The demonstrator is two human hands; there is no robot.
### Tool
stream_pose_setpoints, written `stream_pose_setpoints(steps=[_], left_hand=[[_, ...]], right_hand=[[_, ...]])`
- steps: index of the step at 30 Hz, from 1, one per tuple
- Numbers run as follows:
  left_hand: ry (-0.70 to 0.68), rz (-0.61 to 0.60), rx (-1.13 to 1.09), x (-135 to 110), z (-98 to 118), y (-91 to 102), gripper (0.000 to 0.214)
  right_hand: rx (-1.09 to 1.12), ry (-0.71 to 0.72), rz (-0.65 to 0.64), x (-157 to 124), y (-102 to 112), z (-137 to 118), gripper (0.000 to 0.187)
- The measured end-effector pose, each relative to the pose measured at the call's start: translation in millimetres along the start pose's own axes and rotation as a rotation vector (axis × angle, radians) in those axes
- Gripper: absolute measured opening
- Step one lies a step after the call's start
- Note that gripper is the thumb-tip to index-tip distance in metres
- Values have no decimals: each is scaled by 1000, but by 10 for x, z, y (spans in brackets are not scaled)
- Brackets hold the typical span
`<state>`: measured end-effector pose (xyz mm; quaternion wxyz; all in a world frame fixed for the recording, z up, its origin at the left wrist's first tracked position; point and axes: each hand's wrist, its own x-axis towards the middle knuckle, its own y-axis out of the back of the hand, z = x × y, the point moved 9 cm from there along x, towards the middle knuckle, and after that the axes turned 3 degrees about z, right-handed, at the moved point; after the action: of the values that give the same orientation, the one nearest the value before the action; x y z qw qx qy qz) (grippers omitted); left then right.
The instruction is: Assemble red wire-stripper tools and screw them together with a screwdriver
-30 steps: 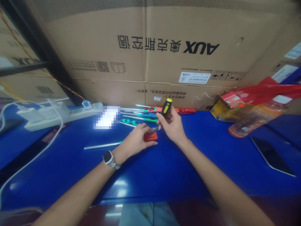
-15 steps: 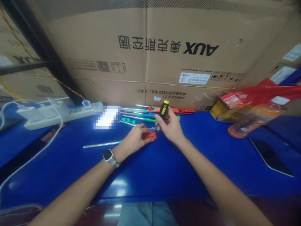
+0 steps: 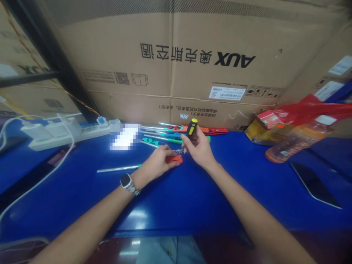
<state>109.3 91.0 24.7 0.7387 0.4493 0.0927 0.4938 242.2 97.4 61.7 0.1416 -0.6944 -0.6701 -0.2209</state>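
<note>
My left hand (image 3: 158,161), with a watch (image 3: 127,182) on its wrist, is closed on a long-necked lighter, pressing it against the blue tabletop. The lighter's red handle end (image 3: 175,160) shows past my fingers, and its silver tube (image 3: 118,169) sticks out to the left. In my right hand (image 3: 200,146) is a screwdriver (image 3: 192,128), its black and yellow handle tilted up. Its lower end is hidden by my fingers. A small metal part with a thin wire (image 3: 180,150) sits between my fingertips and the red handle. Just behind lie several more long-necked lighters (image 3: 176,135).
A large cardboard box (image 3: 176,73) stands along the back. At the left are a power strip (image 3: 52,137) with plugs and a bright blurred patch (image 3: 125,136). To the right lie a drink bottle (image 3: 299,141), a small yellow box (image 3: 257,130), a red bag (image 3: 310,106) and a phone (image 3: 316,185).
The camera view has shifted very slightly. Both hands, the screwdriver and the lighter stay in practically the same place.
</note>
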Motion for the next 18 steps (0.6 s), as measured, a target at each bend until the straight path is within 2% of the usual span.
stream_pose_setpoints(steps=[4, 9, 18], left_hand=[[-1, 1, 0, 3, -22, -11, 25], [6, -10, 1, -1, -48, -25, 27], [8, 3, 2, 2, -30, -12, 25]], right_hand=[[2, 8, -25, -7, -23, -12, 28], [-13, 25, 5, 9, 24, -50, 27], [-54, 36, -50, -14, -32, -54, 25]])
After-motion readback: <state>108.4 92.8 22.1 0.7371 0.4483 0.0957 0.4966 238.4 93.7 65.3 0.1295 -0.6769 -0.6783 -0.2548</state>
